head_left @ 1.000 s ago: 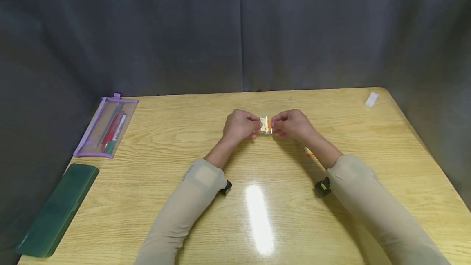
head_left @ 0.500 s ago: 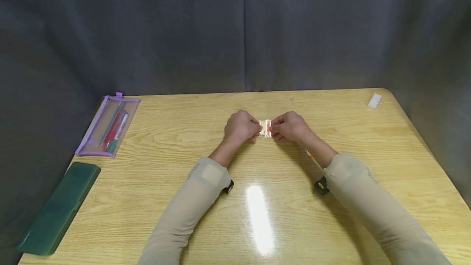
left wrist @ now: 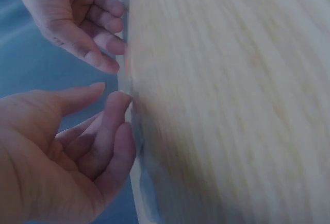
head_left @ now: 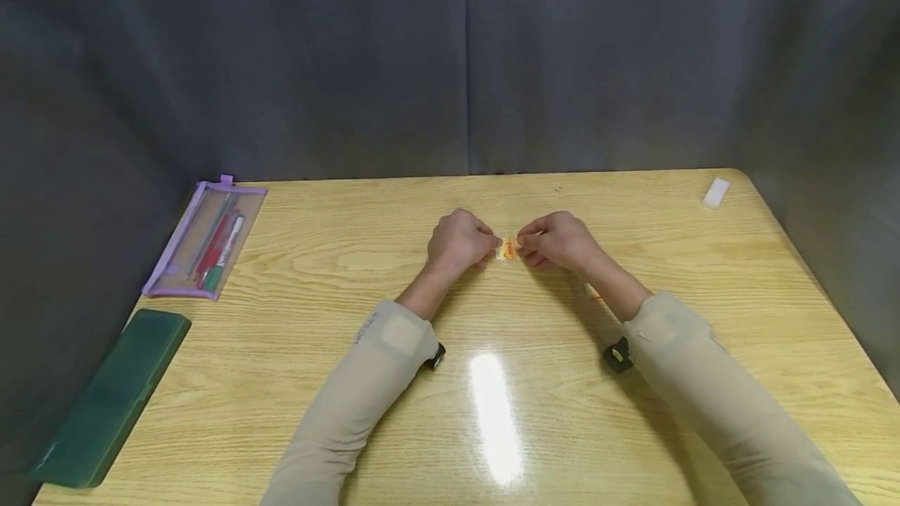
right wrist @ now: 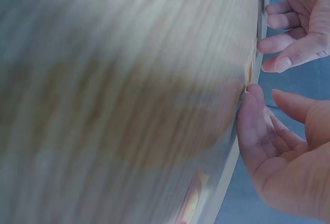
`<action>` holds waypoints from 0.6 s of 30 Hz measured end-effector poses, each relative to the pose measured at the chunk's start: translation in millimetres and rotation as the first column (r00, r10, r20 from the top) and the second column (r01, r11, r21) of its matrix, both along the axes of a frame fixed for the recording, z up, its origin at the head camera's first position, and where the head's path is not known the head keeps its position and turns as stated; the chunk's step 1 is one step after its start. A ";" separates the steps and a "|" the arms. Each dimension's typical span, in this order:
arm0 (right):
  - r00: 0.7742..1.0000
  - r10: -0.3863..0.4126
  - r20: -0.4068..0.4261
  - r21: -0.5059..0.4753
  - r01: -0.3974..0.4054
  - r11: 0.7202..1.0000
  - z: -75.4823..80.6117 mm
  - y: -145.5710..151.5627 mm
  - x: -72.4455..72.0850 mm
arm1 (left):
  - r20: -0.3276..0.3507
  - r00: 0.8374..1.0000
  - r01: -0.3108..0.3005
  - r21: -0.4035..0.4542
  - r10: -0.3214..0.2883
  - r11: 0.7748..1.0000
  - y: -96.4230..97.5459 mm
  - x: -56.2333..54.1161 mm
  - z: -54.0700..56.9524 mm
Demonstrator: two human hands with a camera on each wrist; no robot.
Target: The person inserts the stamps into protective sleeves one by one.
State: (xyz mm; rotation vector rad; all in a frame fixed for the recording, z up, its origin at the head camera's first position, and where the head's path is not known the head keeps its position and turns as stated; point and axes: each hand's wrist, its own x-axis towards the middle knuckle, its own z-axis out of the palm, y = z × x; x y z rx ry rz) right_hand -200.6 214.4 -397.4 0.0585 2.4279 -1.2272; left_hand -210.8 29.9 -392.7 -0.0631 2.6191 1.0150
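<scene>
A small shiny yellow-and-orange packet (head_left: pixel 506 249), perhaps a wrapped sweet, lies on the table between the two hands. The left hand (head_left: pixel 460 242) has its fingertips at the packet's left edge. At its other edge is the right hand (head_left: pixel 555 240), its fingertips beside or just touching it. In the left wrist view the left hand's thumb (left wrist: pixel 85 99) stands apart from its loosely bent fingers. A similar gap shows in the right wrist view between the right thumb (right wrist: pixel 294 104) and fingers. A second packet (head_left: pixel 593 292) lies partly hidden under the right forearm.
A mesh zip pouch (head_left: pixel 158 279) with purple edging holds pens at the table's left. Nearer the front lies a dark green case (head_left: pixel 112 400). A small white block (head_left: pixel 716 192) sits at the far right corner. Dark curtains (head_left: pixel 464 61) surround the table.
The packet, earlier pinched and stretched upright between both hands' fingertips, now lies lower and flatter, its orange print showing. The fingers have loosened; both hands stay nearly in place.
</scene>
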 end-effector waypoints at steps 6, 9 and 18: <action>0.999 0.009 -0.031 -0.046 -0.011 0.999 5.9 10.1 2.7 | -0.026 0.997 0.077 -0.010 -0.078 0.997 -6.5 2.3 8.2; 0.999 0.007 -0.046 -0.067 -0.010 0.998 12.2 17.2 6.8 | -0.061 0.988 0.143 0.030 -0.141 0.989 -11.0 4.1 12.0; 0.996 0.030 -0.087 -0.062 -0.035 0.997 27.3 41.9 28.5 | -0.193 0.911 0.388 0.102 -0.364 0.916 -15.9 10.5 15.3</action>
